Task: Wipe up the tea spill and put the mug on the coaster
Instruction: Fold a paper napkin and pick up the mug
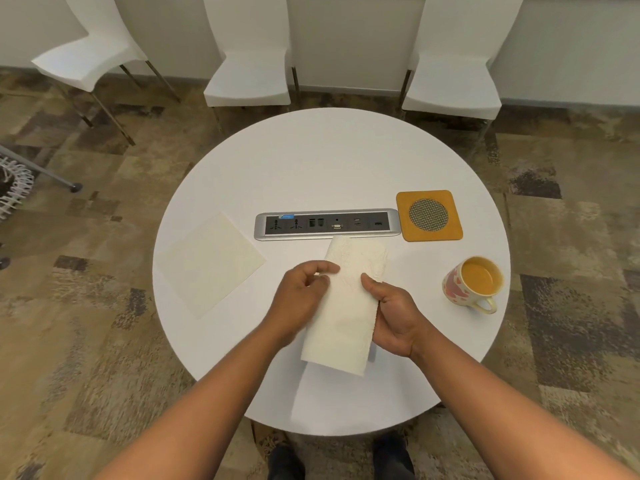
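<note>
While both hands, left (301, 292) and right (391, 313), have fingers pinching the towel (343, 306) over the counter (311, 161) to fold a wiping pad, I judge, mug (472, 284) waits beside coaster (429, 215).

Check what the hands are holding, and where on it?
Both hold a folded paper towel: left hand pinches its left edge, right hand grips its right edge.
</note>
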Available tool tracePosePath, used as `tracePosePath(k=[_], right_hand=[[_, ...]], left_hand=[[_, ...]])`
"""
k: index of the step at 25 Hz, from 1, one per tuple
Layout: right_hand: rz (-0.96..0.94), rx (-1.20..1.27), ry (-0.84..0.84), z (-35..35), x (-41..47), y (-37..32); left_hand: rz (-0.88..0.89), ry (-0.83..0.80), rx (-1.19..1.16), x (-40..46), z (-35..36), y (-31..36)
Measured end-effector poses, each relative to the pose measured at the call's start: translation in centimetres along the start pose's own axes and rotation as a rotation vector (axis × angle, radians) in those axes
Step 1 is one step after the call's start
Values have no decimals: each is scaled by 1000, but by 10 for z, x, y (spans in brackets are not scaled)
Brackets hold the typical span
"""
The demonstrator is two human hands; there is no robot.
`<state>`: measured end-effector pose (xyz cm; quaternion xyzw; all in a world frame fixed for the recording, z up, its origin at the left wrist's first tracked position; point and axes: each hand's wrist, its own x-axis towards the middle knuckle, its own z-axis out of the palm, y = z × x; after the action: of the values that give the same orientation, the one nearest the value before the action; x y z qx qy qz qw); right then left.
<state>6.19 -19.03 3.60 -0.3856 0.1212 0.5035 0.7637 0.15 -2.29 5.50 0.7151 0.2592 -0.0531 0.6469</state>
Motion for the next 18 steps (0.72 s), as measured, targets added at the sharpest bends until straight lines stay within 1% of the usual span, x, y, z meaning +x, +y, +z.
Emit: tracePosePath(k=[1,2,5,9,12,13,16,18], right_hand=[[13,-11,-15,-1,-1,-1],[22,-20,-29,-2,-3,-2],[41,-30,-61,-4,-5,-4],[78,-65,-65,-7,-5,-6],[91,-85,-62,-7,-6,-6],[89,-80,-64,-7,-7,-5],[51,-35,-56,-6,-8,-7],[20,-7,-25,-7,-7,-9]], left_hand=[[-37,-17,-101,4,-5,1],[-47,-18,-141,7,-10,3],[-51,-34,-184,12,-19,6],[-74,-133,-249,15,-26,6],[-51,-219,-282,16,-29,7],[-39,-225,-279,15,-28,8],[1,-153,-281,13,-23,6],[-12,-88,-262,11,-19,1]])
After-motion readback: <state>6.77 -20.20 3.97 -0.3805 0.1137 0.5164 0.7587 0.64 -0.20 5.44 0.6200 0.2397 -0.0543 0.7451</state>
